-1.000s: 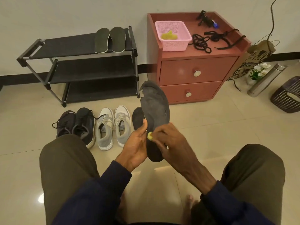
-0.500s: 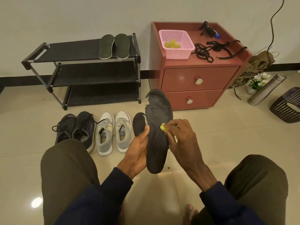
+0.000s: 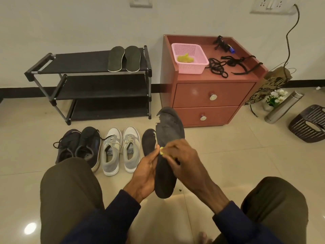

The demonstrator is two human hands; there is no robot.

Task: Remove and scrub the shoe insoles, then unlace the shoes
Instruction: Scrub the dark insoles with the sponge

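One pink basket (image 3: 191,69) holds a yellow scrubber (image 3: 185,58)

We wear dark navy long sleeves (image 3: 109,217) ending at the wrists and olive-brown trousers (image 3: 70,191) over both knees. Our left hand (image 3: 147,166) and right hand (image 3: 182,159) are bare, as are our toes (image 3: 204,236).

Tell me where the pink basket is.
Head view, upper centre-right: the pink basket sits on the red-brown cabinet, left of the black laces.
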